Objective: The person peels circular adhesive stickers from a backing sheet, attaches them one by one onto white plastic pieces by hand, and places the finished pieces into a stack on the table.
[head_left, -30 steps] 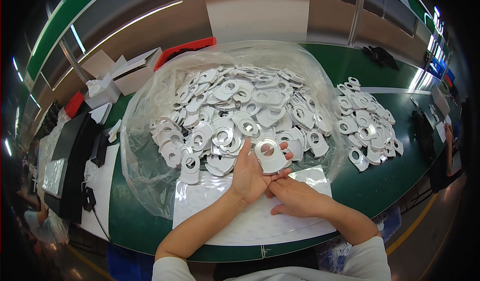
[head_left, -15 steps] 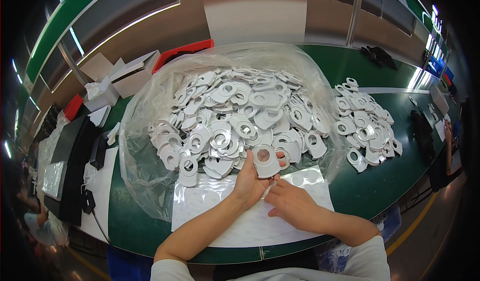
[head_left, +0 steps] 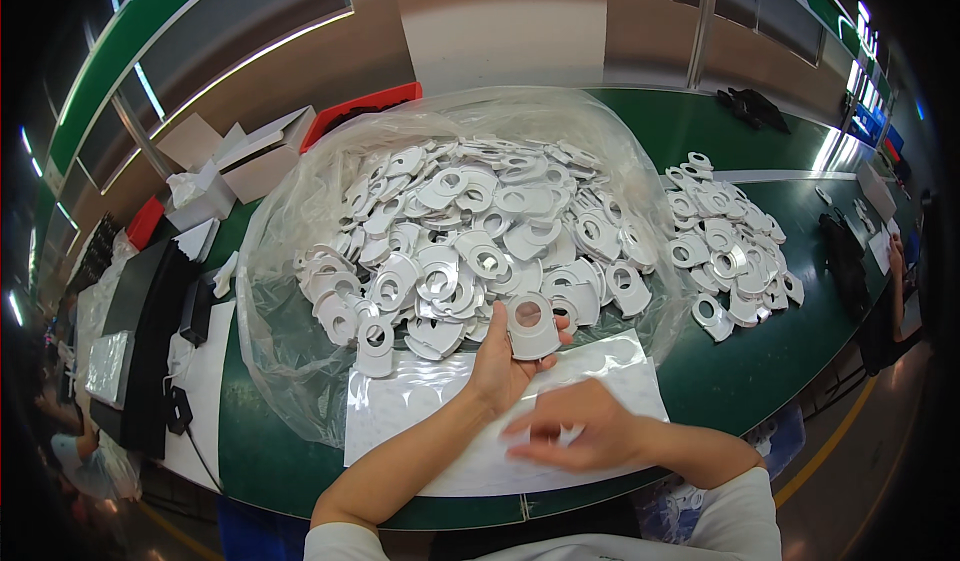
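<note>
My left hand (head_left: 503, 366) grips a flat white plastic part (head_left: 533, 327) with a large round hole, held tilted up at the near edge of the pile. To the right and nearer to me, my right hand (head_left: 580, 429) hovers over a white sheet (head_left: 430, 386) with faint round marks and a glossy surface. Its fingers are blurred, but the thumb and forefinger stand apart and nothing shows between them. Beyond both hands, a large heap of similar white parts (head_left: 480, 196) lies on a clear plastic bag (head_left: 270, 311).
A smaller pile of white parts (head_left: 735, 251) sits on the green table (head_left: 740, 391) to the right. White boxes (head_left: 265, 151) and a red bin (head_left: 360, 111) stand at the far left. Black cloth (head_left: 755, 111) lies at the back right. Another person's hand (head_left: 896, 251) shows at the right edge.
My right hand has drawn back from beside the held part, toward me and over the sheet. My left hand keeps the part in nearly the same place.
</note>
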Demonstrator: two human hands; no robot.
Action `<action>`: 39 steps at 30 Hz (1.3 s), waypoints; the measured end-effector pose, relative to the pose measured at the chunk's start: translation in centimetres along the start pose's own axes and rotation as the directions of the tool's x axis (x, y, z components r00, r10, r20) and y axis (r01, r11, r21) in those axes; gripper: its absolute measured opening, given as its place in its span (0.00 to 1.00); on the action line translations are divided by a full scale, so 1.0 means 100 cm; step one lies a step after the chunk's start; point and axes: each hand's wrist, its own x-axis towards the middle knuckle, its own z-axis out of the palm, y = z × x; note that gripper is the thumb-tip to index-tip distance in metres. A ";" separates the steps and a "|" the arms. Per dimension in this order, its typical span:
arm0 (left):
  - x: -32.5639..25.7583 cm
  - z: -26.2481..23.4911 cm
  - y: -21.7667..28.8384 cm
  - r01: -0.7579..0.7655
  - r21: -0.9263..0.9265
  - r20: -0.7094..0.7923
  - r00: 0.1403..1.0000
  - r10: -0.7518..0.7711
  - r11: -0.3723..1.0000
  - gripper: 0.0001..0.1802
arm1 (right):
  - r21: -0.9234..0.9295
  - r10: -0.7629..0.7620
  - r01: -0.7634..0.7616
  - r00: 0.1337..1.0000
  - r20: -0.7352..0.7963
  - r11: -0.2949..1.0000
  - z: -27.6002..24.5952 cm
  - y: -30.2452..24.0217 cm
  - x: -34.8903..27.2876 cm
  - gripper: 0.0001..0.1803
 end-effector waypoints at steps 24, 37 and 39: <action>-0.005 0.011 0.002 0.016 0.054 -0.026 1.000 -0.015 0.998 0.29 | 0.534 0.550 -0.302 0.734 -0.398 0.789 -0.011 0.082 0.008 0.14; -0.007 0.011 0.001 -0.012 0.029 0.001 1.000 0.012 1.000 0.34 | 0.493 0.536 -0.315 0.739 -0.408 0.811 -0.010 0.080 0.009 0.11; -0.007 0.009 0.000 -0.022 0.030 0.014 1.000 0.022 0.999 0.29 | 0.478 0.519 -0.308 0.750 -0.410 0.823 -0.010 0.081 0.008 0.11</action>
